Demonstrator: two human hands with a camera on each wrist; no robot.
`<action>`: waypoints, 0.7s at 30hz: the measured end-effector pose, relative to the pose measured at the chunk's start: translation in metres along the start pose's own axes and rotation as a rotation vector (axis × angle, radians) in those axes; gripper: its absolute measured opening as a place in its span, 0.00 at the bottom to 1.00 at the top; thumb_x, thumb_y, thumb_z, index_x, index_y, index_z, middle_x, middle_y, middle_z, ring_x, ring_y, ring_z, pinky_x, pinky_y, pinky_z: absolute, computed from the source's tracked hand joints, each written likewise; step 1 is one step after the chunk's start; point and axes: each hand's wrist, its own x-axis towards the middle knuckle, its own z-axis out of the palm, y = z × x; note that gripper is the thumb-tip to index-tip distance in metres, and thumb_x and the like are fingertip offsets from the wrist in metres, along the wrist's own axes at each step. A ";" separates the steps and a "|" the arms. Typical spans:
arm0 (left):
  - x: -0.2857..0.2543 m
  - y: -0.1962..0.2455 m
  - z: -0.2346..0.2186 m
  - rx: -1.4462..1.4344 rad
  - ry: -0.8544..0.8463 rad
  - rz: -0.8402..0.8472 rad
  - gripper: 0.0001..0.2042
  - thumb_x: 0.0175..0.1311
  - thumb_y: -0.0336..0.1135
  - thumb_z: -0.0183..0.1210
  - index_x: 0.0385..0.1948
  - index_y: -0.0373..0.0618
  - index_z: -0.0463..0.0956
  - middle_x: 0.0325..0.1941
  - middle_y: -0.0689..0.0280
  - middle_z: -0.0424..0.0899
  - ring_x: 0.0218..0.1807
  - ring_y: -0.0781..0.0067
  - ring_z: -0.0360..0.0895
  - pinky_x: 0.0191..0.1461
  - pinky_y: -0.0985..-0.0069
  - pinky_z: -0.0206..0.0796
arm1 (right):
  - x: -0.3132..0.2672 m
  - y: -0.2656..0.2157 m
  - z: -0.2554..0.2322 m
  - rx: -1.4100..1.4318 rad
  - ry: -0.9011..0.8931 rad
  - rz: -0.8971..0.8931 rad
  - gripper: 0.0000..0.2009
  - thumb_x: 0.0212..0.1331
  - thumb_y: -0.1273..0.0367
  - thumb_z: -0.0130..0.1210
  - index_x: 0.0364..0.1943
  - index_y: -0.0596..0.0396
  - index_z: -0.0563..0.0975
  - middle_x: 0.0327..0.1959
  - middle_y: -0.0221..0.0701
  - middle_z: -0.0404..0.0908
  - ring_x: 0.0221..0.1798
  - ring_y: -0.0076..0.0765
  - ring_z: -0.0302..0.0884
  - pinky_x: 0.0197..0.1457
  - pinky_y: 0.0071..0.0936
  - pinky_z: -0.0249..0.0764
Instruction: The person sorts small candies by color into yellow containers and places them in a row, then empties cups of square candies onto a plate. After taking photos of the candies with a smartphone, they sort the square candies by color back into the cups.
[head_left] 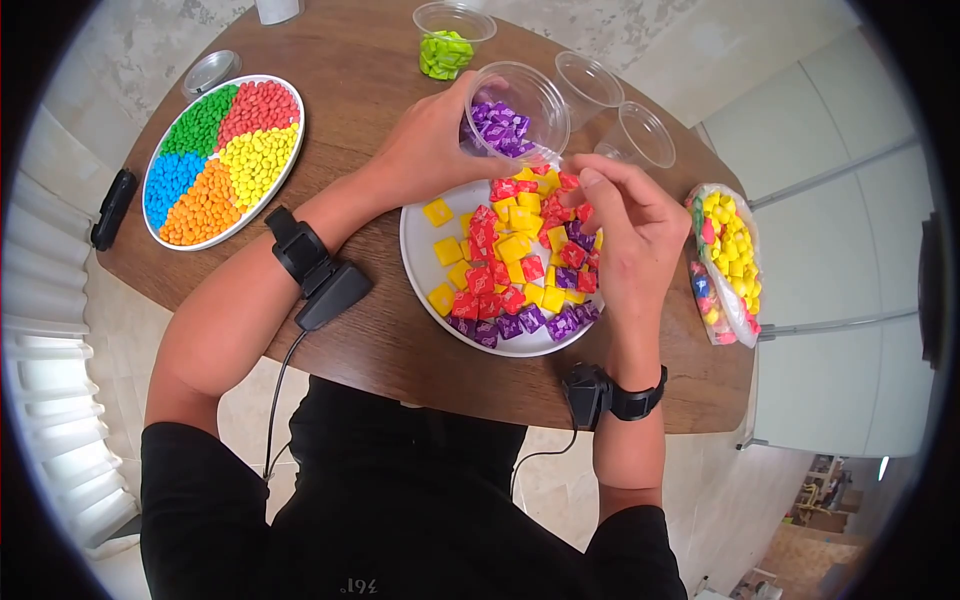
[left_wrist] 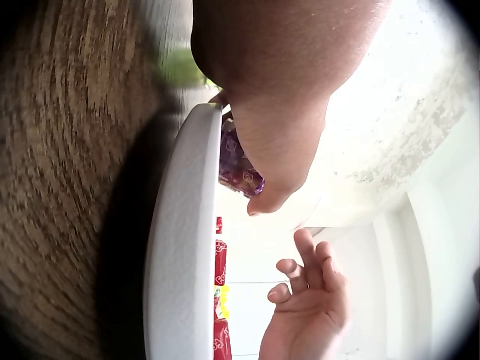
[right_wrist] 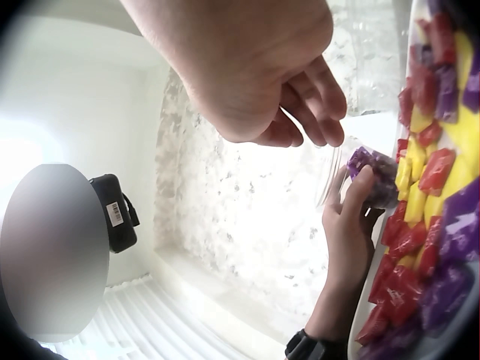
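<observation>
My left hand (head_left: pixel 425 145) grips a clear plastic cup (head_left: pixel 541 92) tilted over the far side of a white plate (head_left: pixel 418 272). Purple wrapped candies (head_left: pixel 498 128) lie inside the cup. Beside its mouth, my right hand (head_left: pixel 640 225) hovers above the plate with loosely bent fingers; in the left wrist view this right hand (left_wrist: pixel 307 311) shows a bare palm and nothing between the fingers. On the plate, yellow candies (head_left: pixel 514 247) and red candies (head_left: pixel 482 232) lie mixed, with purple ones (head_left: pixel 510 326) mostly along the near edge.
A cup with green candies (head_left: pixel 445 55) stands at the back, near two more clear cups (head_left: pixel 588 80). On the left is a round dish (head_left: pixel 150 222) of small candies sorted by colour, with a clear lid (head_left: pixel 211 72) behind it. An open candy bag (head_left: pixel 733 255) stands at the right.
</observation>
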 end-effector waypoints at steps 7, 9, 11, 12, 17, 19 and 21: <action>0.000 -0.003 0.000 -0.003 -0.008 -0.001 0.41 0.51 0.51 0.79 0.64 0.41 0.70 0.57 0.48 0.86 0.59 0.49 0.85 0.64 0.59 0.75 | 0.006 0.014 -0.015 -0.249 -0.024 0.151 0.08 0.62 0.72 0.66 0.38 0.66 0.87 0.24 0.31 0.86 0.26 0.18 0.79 0.33 0.22 0.73; 0.000 -0.003 0.000 0.001 -0.003 0.010 0.41 0.51 0.50 0.79 0.64 0.40 0.70 0.57 0.48 0.86 0.59 0.48 0.85 0.64 0.59 0.75 | 0.007 0.021 -0.018 -0.333 -0.053 0.164 0.08 0.61 0.71 0.67 0.36 0.65 0.87 0.22 0.32 0.85 0.25 0.21 0.79 0.32 0.24 0.73; 0.000 -0.003 0.000 0.002 -0.004 0.009 0.41 0.51 0.51 0.79 0.64 0.40 0.70 0.56 0.47 0.86 0.58 0.48 0.85 0.63 0.58 0.75 | 0.007 0.022 -0.020 -0.419 -0.084 0.178 0.08 0.59 0.70 0.68 0.34 0.64 0.87 0.21 0.33 0.84 0.23 0.23 0.79 0.31 0.27 0.73; 0.000 -0.003 0.000 0.002 -0.005 0.007 0.41 0.51 0.51 0.79 0.64 0.40 0.70 0.56 0.47 0.86 0.58 0.48 0.85 0.63 0.58 0.76 | 0.007 0.022 -0.020 -0.468 -0.115 0.183 0.08 0.58 0.69 0.68 0.33 0.63 0.88 0.21 0.34 0.84 0.23 0.25 0.80 0.31 0.28 0.73; 0.000 -0.002 0.000 0.003 -0.004 -0.002 0.41 0.51 0.53 0.79 0.63 0.40 0.70 0.55 0.47 0.86 0.57 0.48 0.86 0.62 0.59 0.76 | 0.005 0.017 -0.017 -0.539 -0.207 0.239 0.09 0.56 0.67 0.69 0.32 0.60 0.88 0.22 0.37 0.85 0.24 0.33 0.83 0.33 0.32 0.75; -0.001 0.002 -0.001 -0.001 -0.006 0.001 0.41 0.52 0.53 0.79 0.63 0.40 0.70 0.55 0.47 0.86 0.57 0.48 0.86 0.62 0.59 0.76 | 0.003 0.015 -0.016 -0.652 -0.238 0.199 0.09 0.54 0.66 0.71 0.32 0.59 0.88 0.23 0.39 0.86 0.26 0.39 0.85 0.35 0.35 0.77; 0.000 0.008 -0.004 -0.011 -0.070 -0.111 0.42 0.50 0.40 0.81 0.67 0.40 0.69 0.65 0.52 0.82 0.65 0.60 0.82 0.70 0.65 0.72 | 0.003 0.013 -0.017 -0.688 -0.256 0.200 0.10 0.53 0.66 0.71 0.32 0.59 0.88 0.24 0.39 0.86 0.27 0.42 0.85 0.36 0.37 0.77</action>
